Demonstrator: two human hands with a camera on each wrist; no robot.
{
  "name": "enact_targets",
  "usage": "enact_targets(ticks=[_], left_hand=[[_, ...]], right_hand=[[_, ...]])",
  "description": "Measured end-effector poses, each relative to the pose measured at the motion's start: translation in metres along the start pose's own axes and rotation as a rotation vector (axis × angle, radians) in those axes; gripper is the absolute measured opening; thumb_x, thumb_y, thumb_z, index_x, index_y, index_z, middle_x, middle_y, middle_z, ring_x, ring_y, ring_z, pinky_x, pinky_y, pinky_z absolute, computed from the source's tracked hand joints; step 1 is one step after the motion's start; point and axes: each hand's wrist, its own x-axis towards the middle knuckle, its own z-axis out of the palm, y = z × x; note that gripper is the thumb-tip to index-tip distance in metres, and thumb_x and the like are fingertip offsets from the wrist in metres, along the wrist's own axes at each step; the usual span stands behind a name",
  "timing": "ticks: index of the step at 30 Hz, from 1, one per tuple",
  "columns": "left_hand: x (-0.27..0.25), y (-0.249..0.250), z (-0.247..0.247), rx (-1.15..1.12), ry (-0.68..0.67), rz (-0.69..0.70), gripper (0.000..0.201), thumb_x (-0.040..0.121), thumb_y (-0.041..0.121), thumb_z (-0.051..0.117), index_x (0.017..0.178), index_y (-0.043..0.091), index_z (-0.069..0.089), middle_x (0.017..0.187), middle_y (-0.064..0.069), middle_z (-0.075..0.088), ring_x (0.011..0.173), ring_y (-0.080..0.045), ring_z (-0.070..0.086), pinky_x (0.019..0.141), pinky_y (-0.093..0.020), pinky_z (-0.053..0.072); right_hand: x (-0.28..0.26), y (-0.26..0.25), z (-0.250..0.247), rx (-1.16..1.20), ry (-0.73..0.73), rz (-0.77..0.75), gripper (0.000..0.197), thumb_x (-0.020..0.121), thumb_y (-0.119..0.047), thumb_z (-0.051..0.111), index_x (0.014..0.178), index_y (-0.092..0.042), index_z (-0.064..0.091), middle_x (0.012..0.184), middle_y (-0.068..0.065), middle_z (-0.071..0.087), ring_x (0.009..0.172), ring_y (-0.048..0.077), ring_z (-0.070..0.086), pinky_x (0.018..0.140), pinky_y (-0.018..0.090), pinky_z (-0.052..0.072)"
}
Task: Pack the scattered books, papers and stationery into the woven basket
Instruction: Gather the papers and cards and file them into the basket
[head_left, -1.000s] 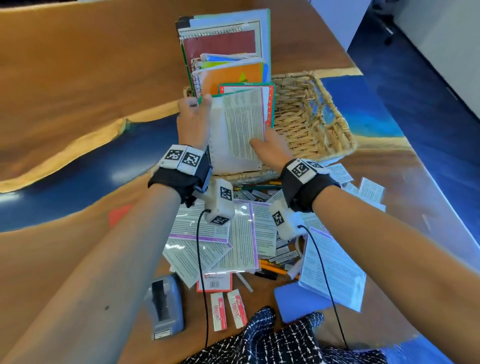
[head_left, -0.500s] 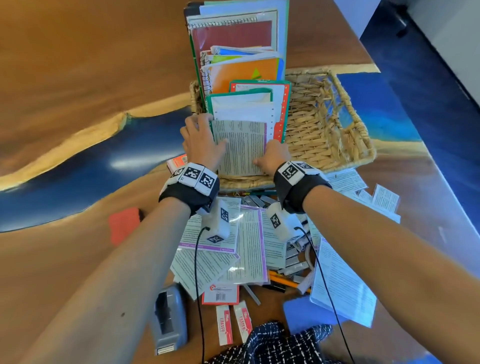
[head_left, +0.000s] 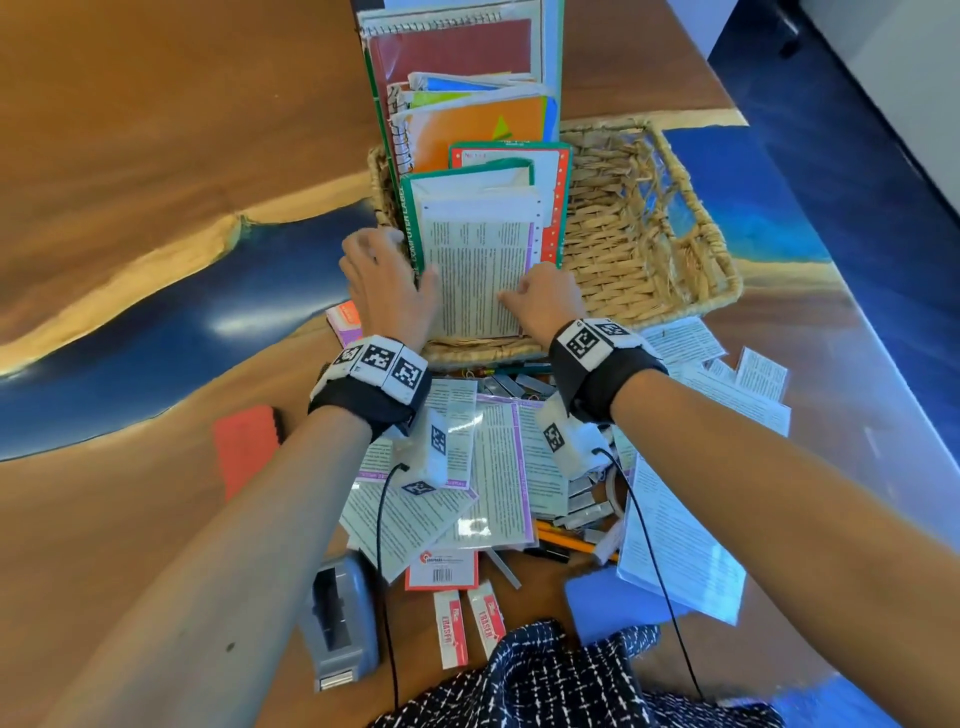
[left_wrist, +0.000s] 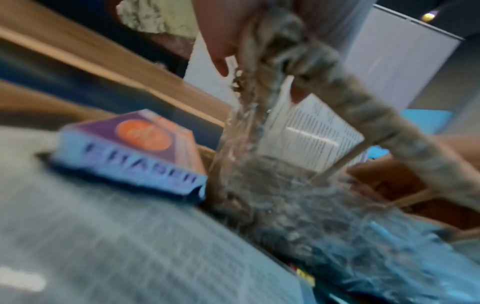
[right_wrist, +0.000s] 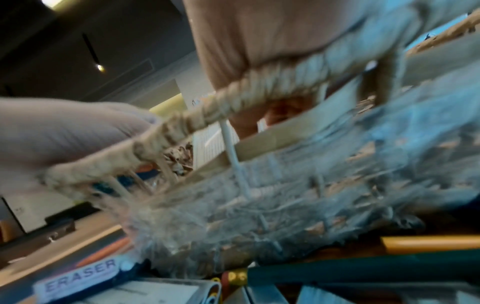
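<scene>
The woven basket (head_left: 649, 249) stands on the table with spiral notebooks (head_left: 457, 52), an orange book (head_left: 467, 135) and a green label box (head_left: 410, 218) upright in its left half. A printed sheet (head_left: 478, 270) stands at the front of that stack. My left hand (head_left: 384, 280) grips its left edge, thumb on the print. My right hand (head_left: 540, 301) holds the lower right corner with curled fingers. The left wrist view shows my fingers (left_wrist: 218, 51) over the basket rim (left_wrist: 363, 107) and the sheet (left_wrist: 311, 139) behind it. The right wrist view is blurred, palm (right_wrist: 259, 30) above the rim (right_wrist: 259, 88).
Loose printed sheets (head_left: 467, 493), staple strips (head_left: 519, 387), pencils (head_left: 566, 540), two erasers (head_left: 467, 623), a grey tape dispenser (head_left: 343, 618), a blue pad (head_left: 608, 603) and a red pad (head_left: 244, 447) lie in front of the basket. An eraser box (head_left: 345, 319) sits beside its left corner.
Both hands have lowered the printed sheet into the front of the basket, against the upright books. The view has moved closer to the basket.
</scene>
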Motion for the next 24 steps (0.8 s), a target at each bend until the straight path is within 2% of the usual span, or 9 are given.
enact_targets(ticks=[2, 3, 5, 8, 11, 13, 16, 20, 24], left_hand=[[-0.009, -0.007, -0.008, -0.191, 0.21, -0.119, 0.027, 0.088, 0.015, 0.048, 0.105, -0.007, 0.05, 0.115, -0.023, 0.044, 0.107, -0.026, 0.038, 0.087, -0.026, 0.026], [-0.013, -0.012, -0.014, -0.244, 0.293, -0.234, 0.026, 0.089, 0.013, 0.044, 0.104, -0.007, 0.05, 0.114, -0.023, 0.044, 0.108, -0.027, 0.039, 0.087, -0.026, 0.026], [-0.024, -0.023, -0.022, -0.185, 0.331, -0.495, 0.025, 0.091, 0.008, 0.041, 0.11, -0.005, 0.05, 0.123, -0.022, 0.044, 0.118, -0.031, 0.038, 0.094, -0.031, 0.024], [-0.043, -0.032, -0.029, 0.021, 0.176, -0.755, 0.036, 0.092, 0.012, 0.042, 0.126, -0.002, 0.042, 0.137, -0.022, 0.036, 0.13, -0.032, 0.031, 0.104, -0.035, 0.019], [-0.058, -0.033, -0.032, 0.029, -0.082, -0.94, 0.07, 0.091, 0.025, 0.053, 0.144, -0.003, 0.016, 0.151, -0.022, 0.014, 0.14, -0.034, 0.014, 0.111, -0.038, 0.014], [-0.065, -0.033, -0.032, 0.044, -0.2, -0.94, 0.092, 0.086, 0.042, 0.061, 0.146, -0.003, 0.007, 0.154, -0.023, 0.006, 0.142, -0.034, 0.008, 0.113, -0.041, 0.011], [-0.076, -0.033, -0.029, 0.163, -0.269, -0.81, 0.108, 0.071, 0.055, 0.071, 0.142, -0.005, 0.016, 0.151, -0.026, 0.013, 0.141, -0.034, 0.012, 0.112, -0.042, 0.012], [-0.094, -0.036, -0.024, 0.383, -0.376, -0.676, 0.118, 0.053, 0.063, 0.078, 0.138, 0.002, 0.022, 0.148, -0.019, 0.018, 0.137, -0.032, 0.017, 0.109, -0.047, 0.018], [-0.097, -0.029, -0.018, 0.407, -0.38, -0.674, 0.11, 0.056, 0.055, 0.081, 0.135, 0.001, 0.026, 0.148, -0.016, 0.018, 0.139, -0.03, 0.014, 0.109, -0.049, 0.018]], right_hand=[[-0.009, 0.004, -0.001, -0.005, 0.008, -0.143, 0.034, 0.093, -0.022, 0.052, 0.061, -0.015, 0.044, 0.065, 0.001, 0.049, 0.065, 0.015, 0.05, 0.066, 0.027, 0.046], [-0.015, 0.006, -0.001, -0.005, 0.009, -0.191, 0.036, 0.094, -0.021, 0.051, 0.059, -0.018, 0.041, 0.063, 0.0, 0.048, 0.062, 0.013, 0.047, 0.064, 0.024, 0.045], [-0.029, 0.013, -0.001, -0.029, 0.014, -0.275, 0.034, 0.094, -0.024, 0.052, 0.061, -0.017, 0.044, 0.062, -0.002, 0.047, 0.056, 0.009, 0.042, 0.058, 0.018, 0.038], [-0.044, 0.018, 0.0, -0.134, 0.009, -0.376, 0.031, 0.093, -0.031, 0.053, 0.068, -0.013, 0.053, 0.062, -0.003, 0.046, 0.052, 0.006, 0.039, 0.051, 0.017, 0.03], [-0.049, 0.017, -0.003, -0.166, -0.028, -0.419, 0.039, 0.093, -0.038, 0.052, 0.073, -0.006, 0.061, 0.067, 0.005, 0.054, 0.056, 0.012, 0.044, 0.051, 0.018, 0.033], [-0.051, 0.017, -0.004, -0.196, -0.045, -0.448, 0.044, 0.093, -0.04, 0.051, 0.076, -0.002, 0.064, 0.072, 0.011, 0.059, 0.061, 0.015, 0.048, 0.055, 0.018, 0.033], [-0.055, 0.019, -0.005, -0.227, -0.059, -0.467, 0.039, 0.091, -0.04, 0.053, 0.086, -0.005, 0.068, 0.08, 0.007, 0.058, 0.071, 0.014, 0.048, 0.061, 0.025, 0.033], [-0.058, 0.021, -0.006, -0.276, -0.104, -0.445, 0.033, 0.087, -0.043, 0.059, 0.102, -0.015, 0.067, 0.095, 0.003, 0.052, 0.086, 0.014, 0.045, 0.081, 0.028, 0.031], [-0.061, 0.02, -0.008, -0.303, -0.13, -0.433, 0.037, 0.086, -0.043, 0.059, 0.109, -0.015, 0.064, 0.106, 0.006, 0.055, 0.098, 0.02, 0.05, 0.09, 0.031, 0.03]])
